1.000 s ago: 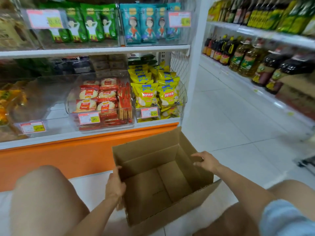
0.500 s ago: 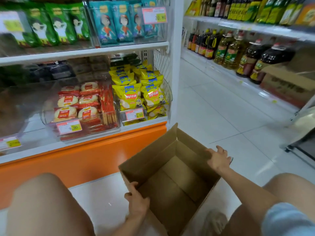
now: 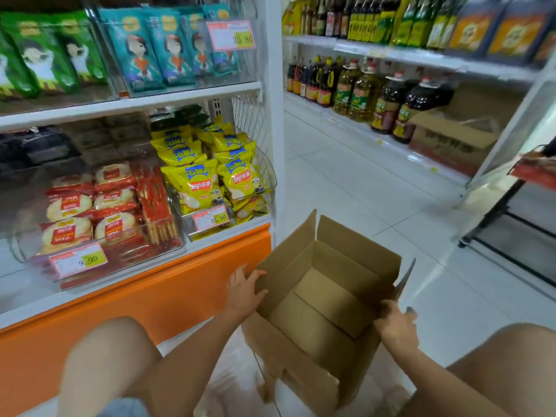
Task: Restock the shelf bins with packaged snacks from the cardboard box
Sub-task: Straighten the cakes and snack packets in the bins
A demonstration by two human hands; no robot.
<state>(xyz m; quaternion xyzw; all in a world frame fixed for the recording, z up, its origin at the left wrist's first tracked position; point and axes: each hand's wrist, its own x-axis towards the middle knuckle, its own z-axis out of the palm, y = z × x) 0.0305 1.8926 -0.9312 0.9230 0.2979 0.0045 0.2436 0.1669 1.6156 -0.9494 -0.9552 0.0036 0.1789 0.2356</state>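
left hand (image 3: 245,291) and right hand (image 3: 397,326) are gripping the box (image 3: 316,308)
fingers (image 3: 257,276) are curling over opposite walls; box is sitting tilted beside the shelf (image 3: 150,299), looking empty. lifting evenly should be keeping it square.

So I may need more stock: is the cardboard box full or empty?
Empty. The cardboard box is open at the top, and only its bare bottom flaps show inside.
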